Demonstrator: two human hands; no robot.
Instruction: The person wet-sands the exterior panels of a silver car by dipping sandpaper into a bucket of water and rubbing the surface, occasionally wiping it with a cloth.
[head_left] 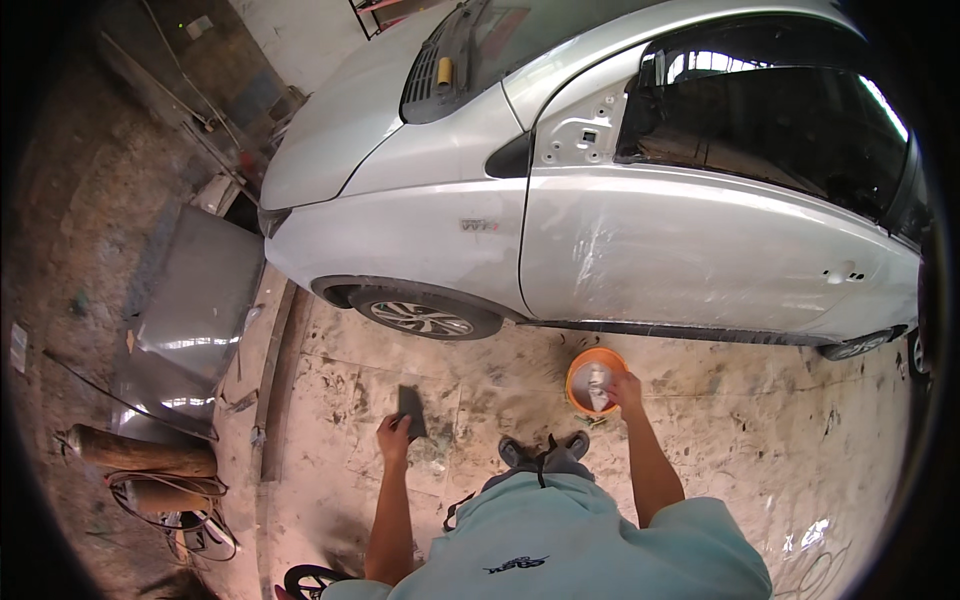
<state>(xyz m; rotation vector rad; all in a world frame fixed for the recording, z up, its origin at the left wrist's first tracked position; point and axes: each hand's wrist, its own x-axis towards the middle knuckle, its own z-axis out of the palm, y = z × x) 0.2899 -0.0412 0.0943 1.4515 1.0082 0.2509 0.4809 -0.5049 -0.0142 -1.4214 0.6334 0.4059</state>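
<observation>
Head view, just left of centre and below the middle of the frame: my left hand (395, 438) pinches the lower left edge of a dark sheet (412, 408), thumb and fingers closed on it while most of it sticks out free. I judge it light and fairly thin, stiff enough to keep flat from a one-edge hold, and not fragile; that edge seems a good place to grip it, leaving its face clear. It looks matt, charcoal grey and roughly rectangular, longer than it is wide, with the car's front wheel (425, 316) above it in the frame. Further right, a little right of centre, is an orange bucket (570, 385). I expect its wall to be firm and its weight to depend on what is inside; the rim would be the place to take it. It is round and bright, with a whitish patch (599, 386) inside that could be cloth, foam or glare. At its right side, my right hand (625, 390) has its fingers curled; I can't tell whether they pinch the rim, that patch or nothing. Above, right of centre, spreads the silver car door (680, 250), smooth with pale streaks.
</observation>
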